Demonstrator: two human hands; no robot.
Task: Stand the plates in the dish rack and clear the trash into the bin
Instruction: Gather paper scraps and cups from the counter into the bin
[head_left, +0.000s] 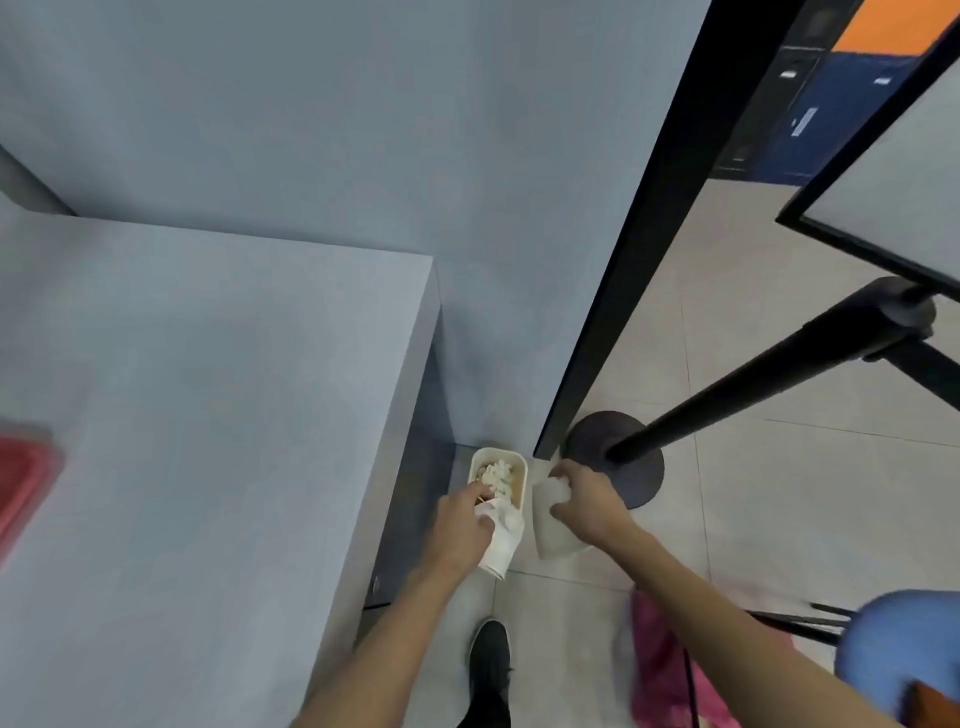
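Note:
A small cream bin (521, 475) stands on the floor between the table's end and a black post base, with crumpled white trash inside it. My left hand (462, 525) hangs right over the bin's near rim, gripping a white paper cup (500, 545) on its side and some small trash. My right hand (584, 501) is just right of the bin, gripping a clear plastic cup (553, 535) and a crumpled white scrap (551, 488). No plates or dish rack are in view.
The grey-blue table (208, 415) fills the left, with a blurred red item (21, 478) at its left edge. A black stanchion base (623, 457) and its slanted pole stand right of the bin. My shoe (491, 654) is below, a blue chair (904, 644) at lower right.

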